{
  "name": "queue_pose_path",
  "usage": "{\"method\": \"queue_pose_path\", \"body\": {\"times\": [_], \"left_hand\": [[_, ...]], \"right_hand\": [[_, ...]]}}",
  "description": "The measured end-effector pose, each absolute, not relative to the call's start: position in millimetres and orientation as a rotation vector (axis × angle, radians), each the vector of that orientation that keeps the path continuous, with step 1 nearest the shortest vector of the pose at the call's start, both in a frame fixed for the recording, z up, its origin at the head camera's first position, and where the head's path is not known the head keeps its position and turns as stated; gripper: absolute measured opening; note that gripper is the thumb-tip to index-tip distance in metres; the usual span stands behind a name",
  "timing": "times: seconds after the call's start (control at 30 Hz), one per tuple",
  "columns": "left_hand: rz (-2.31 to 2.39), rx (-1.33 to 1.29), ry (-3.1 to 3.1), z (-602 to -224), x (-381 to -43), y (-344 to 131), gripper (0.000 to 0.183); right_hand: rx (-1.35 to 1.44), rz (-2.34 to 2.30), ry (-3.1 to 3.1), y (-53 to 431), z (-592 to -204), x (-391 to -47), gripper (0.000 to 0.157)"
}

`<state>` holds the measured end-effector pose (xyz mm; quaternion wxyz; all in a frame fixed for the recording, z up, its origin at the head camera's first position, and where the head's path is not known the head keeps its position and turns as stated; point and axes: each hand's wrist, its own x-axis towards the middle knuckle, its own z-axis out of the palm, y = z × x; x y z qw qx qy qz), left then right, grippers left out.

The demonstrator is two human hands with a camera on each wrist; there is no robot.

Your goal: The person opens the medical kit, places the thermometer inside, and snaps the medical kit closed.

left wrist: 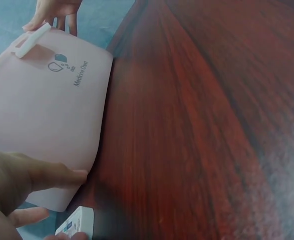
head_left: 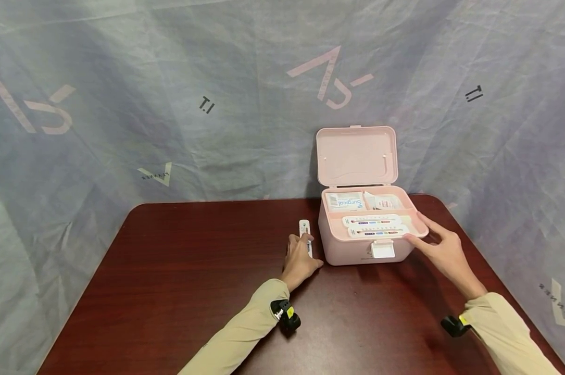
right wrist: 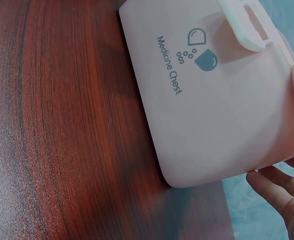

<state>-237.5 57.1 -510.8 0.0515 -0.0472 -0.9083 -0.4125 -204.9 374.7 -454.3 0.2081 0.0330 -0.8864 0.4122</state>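
Observation:
A white strip thermometer [head_left: 304, 226] lies on the table just left of a pink medicine chest [head_left: 340, 253]. My left hand [head_left: 300, 262] reaches over its near part, fingertips on the strip and thumb spread toward the chest. In the left wrist view, the end of the thermometer [left wrist: 84, 220] shows beside the fingertips, below the thumb. My right hand [head_left: 443, 252] grips the chest's front right corner, thumb at the front rim and fingers along the right side. Inside the chest's front compartment lie two similar thermometers [head_left: 372, 221], one in front of the other.
The chest's lid [head_left: 357, 156] stands open at the back. Its rear compartments hold a packet marked Surgical [head_left: 345, 201] and another white packet [head_left: 384, 202]. A white latch [head_left: 383, 249] hangs at the front. Grey fabric [head_left: 245, 104] hangs behind the dark red table [head_left: 193, 250].

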Motion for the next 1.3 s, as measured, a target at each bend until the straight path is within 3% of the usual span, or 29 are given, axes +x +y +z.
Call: {"method": "queue_pose_path", "body": {"times": [0.63,1.3], "left_hand": [[-1.118,-0.166,-2.805,-513.0,-248.8,51.7,0.066],[-1.092,-0.199,-2.837,-510.1,-256.4,31.0,0.055]], "right_hand": [[0.099,1.169,-2.458,374.5,-454.7,-205.5,0.070],[0.114,1.170,-2.452,374.7,-454.3,-204.9,0.070]]}}
